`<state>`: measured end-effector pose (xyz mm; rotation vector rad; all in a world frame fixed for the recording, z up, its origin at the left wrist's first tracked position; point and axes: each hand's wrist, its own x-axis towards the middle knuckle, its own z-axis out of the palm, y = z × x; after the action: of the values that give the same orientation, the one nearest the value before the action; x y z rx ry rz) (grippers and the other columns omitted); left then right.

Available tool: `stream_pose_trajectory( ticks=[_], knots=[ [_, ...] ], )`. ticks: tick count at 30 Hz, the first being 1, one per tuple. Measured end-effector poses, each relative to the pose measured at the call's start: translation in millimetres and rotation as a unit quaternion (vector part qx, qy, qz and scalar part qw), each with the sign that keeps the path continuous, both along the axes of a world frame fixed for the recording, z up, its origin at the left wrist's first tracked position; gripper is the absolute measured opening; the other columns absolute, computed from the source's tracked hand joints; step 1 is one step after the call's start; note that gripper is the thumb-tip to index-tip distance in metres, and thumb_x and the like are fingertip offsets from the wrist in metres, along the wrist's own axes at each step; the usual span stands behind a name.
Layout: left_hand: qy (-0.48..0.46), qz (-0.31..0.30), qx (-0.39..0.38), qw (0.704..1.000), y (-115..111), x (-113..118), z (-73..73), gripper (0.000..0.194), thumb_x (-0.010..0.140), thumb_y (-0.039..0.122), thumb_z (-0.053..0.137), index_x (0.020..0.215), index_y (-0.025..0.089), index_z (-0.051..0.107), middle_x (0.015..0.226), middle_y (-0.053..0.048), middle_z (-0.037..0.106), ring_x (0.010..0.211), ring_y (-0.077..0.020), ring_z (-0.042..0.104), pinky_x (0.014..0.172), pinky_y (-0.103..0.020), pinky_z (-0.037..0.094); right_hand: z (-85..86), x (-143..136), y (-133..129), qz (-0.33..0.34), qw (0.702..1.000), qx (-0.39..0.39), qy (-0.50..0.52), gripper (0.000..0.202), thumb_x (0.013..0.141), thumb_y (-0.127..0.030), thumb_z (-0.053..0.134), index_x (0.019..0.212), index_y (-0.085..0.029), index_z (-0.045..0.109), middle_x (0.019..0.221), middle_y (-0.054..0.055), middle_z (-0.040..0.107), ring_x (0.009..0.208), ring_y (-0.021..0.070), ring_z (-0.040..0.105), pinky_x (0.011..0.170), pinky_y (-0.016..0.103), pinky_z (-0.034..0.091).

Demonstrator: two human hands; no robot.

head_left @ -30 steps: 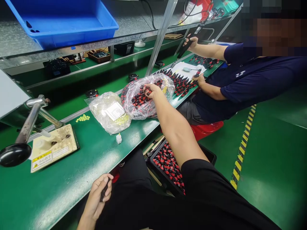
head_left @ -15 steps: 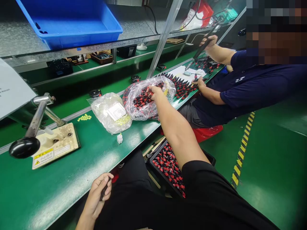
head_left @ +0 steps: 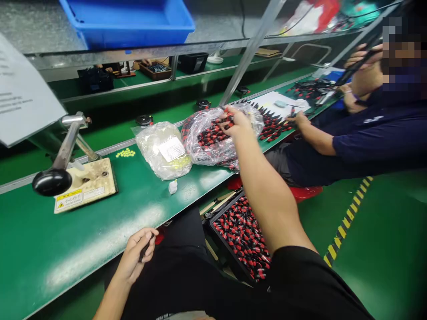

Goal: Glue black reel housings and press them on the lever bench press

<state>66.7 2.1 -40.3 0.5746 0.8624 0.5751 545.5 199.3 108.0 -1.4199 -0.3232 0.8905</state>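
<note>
Low at the table's front edge, my left hand (head_left: 137, 254) is closed on a small dark piece (head_left: 145, 247), mostly hidden by the fingers. My right hand (head_left: 239, 123) is stretched out over a clear plastic bag (head_left: 213, 153) full of small red-and-black parts (head_left: 210, 133). Between its fingertips is one red-and-black part (head_left: 228, 114), its dark tip pointing up and left. Left of that bag lies another clear bag (head_left: 156, 138) with a white label and small yellow pieces inside. A small white piece (head_left: 172, 186) stands in front of it.
A lever press (head_left: 88, 178) with a black knob stands at left, near loose yellow pieces (head_left: 126, 153). Below the table edge is a black crate (head_left: 230, 253) of red-and-black parts. A co-worker (head_left: 373, 129) works at right. A blue bin (head_left: 136, 38) sits on the shelf.
My right hand has lifted slightly from the parts in the bag, with one part now showing at its fingertips. The view has swung right. The co-worker's raised hand has moved back with the dark tool.
</note>
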Motion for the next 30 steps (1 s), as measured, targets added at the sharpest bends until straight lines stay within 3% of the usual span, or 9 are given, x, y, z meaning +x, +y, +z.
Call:
stream_pose_trajectory(
  ticks=[3,6,10,14,17,21,24,27,30],
  knots=[
    [-0.003,0.029,0.014,0.999,10,2,8.7,0.044,0.073,0.047,0.094,0.092,0.011,0.078,0.072,0.001,0.05,0.052,-0.0019,0.034,0.043,-0.016,0.018,5.9,-40,-33,0.066,0.991,0.115,0.032,0.026,0.109,-0.028,0.051,0.085,-0.021,0.058,0.059,-0.006,0.046,0.046,0.003,0.042,0.039,0.012,0.023],
    [-0.009,0.051,0.041,0.998,21,7,15.5,0.041,0.074,0.045,0.093,0.092,0.011,0.078,0.071,0.0,0.053,0.051,-0.0028,0.038,0.042,-0.015,0.02,-12.9,-109,-96,0.15,0.974,0.165,0.044,0.018,0.106,-0.038,0.059,0.097,-0.024,0.066,0.066,-0.006,0.051,0.048,0.0005,0.043,0.041,0.012,0.02],
    [-0.033,0.04,0.055,0.997,28,28,13.7,0.037,0.078,0.043,0.09,0.096,0.013,0.078,0.072,0.0,0.055,0.051,-0.0034,0.04,0.041,-0.014,0.023,-80.7,-207,-194,0.229,0.953,0.151,0.127,0.037,0.081,-0.049,0.088,0.103,-0.024,0.071,0.062,-0.008,0.051,0.042,0.0033,0.04,0.034,0.015,0.018],
    [-0.038,-0.011,0.055,0.998,20,67,-1.7,0.035,0.08,0.042,0.089,0.098,0.015,0.077,0.076,0.0,0.059,0.051,-0.0032,0.042,0.041,-0.014,0.026,-155.2,-257,-264,0.132,0.961,0.087,0.228,0.044,0.076,-0.05,0.091,0.103,-0.02,0.074,0.067,-0.004,0.058,0.042,0.0041,0.044,0.034,0.017,0.019],
    [-0.014,-0.086,0.067,0.994,6,105,-18.8,0.038,0.076,0.044,0.091,0.094,0.014,0.077,0.075,0.0,0.06,0.05,-0.0032,0.043,0.041,-0.014,0.026,-186.9,-261,-302,0.021,0.973,0.079,0.216,0.046,0.075,-0.052,0.09,0.101,-0.018,0.075,0.07,-0.002,0.061,0.044,0.0053,0.049,0.035,0.018,0.022],
    [0.024,-0.193,0.089,0.977,-16,162,-42.2,0.043,0.07,0.048,0.094,0.092,0.013,0.079,0.071,0.0,0.06,0.05,-0.004,0.044,0.041,-0.014,0.025,-207.4,-251,-339,-0.1,0.981,0.083,0.142,0.042,0.08,-0.052,0.085,0.099,-0.017,0.076,0.073,-0.001,0.064,0.049,0.0069,0.054,0.044,0.022,0.037],
    [0.045,-0.261,0.112,0.958,-29,204,-58.5,0.046,0.066,0.05,0.095,0.089,0.013,0.08,0.069,0.0,0.059,0.05,-0.0042,0.043,0.041,-0.015,0.025,-223.2,-235,-358,-0.186,0.974,0.078,0.099,0.042,0.083,-0.054,0.082,0.103,-0.017,0.076,0.071,-0.002,0.063,0.05,0.0082,0.054,0.048,0.024,0.04],
    [0.063,-0.33,0.127,0.933,-36,243,-73.3,0.046,0.065,0.05,0.094,0.088,0.012,0.081,0.068,0.0,0.058,0.049,-0.0044,0.041,0.042,-0.016,0.022,-241.5,-210,-371,-0.235,0.97,0.058,0.036,0.042,0.087,-0.054,0.077,0.106,-0.018,0.076,0.068,-0.002,0.062,0.052,0.0099,0.054,0.051,0.026,0.042],
    [0.084,-0.339,0.142,0.926,-40,275,-86.0,0.045,0.068,0.052,0.092,0.087,0.013,0.081,0.067,0.0,0.057,0.05,-0.0049,0.04,0.043,-0.018,0.021,-255.6,-183,-377,-0.245,0.969,0.025,-0.02,0.039,0.091,-0.053,0.073,0.108,-0.018,0.077,0.063,-0.003,0.061,0.053,0.0107,0.053,0.055,0.026,0.044]
  ],
)
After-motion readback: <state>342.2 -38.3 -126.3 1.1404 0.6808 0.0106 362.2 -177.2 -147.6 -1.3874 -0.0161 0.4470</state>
